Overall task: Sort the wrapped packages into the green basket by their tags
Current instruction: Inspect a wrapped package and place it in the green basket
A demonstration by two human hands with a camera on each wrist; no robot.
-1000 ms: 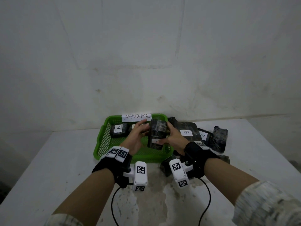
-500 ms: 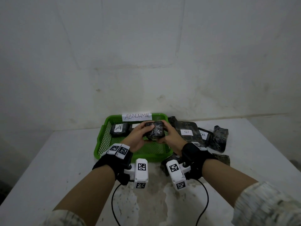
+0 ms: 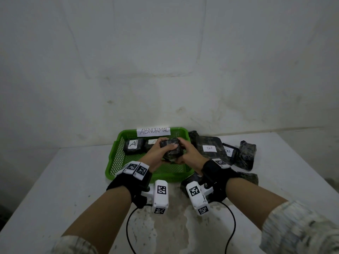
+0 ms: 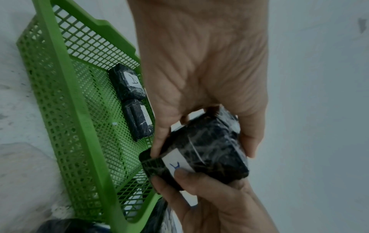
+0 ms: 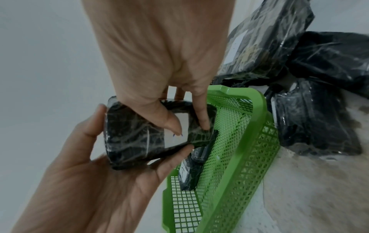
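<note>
Both hands hold one black wrapped package (image 3: 171, 151) over the middle of the green basket (image 3: 110, 167). My left hand (image 3: 161, 149) grips its left side and my right hand (image 3: 185, 153) its right side. In the left wrist view the package (image 4: 215, 146) shows a white tag (image 4: 175, 159) with a blue mark, which the right thumb partly covers. Two black packages tagged A (image 3: 133, 145) (image 4: 137, 121) lie along the basket's back wall. The second one is partly hidden behind my left hand in the head view.
A paper label reading ABNORMAL (image 3: 153, 131) hangs on the basket's back rim. To the right of the basket is a pile of black packages, two of them tagged B (image 3: 209, 147) (image 3: 228, 152). Another package (image 3: 189, 182) lies under my right wrist. A wall stands close behind.
The package stood upright between the hands a second ago. It has been turned over onto its side, and the hands have closed in around it over the basket.
</note>
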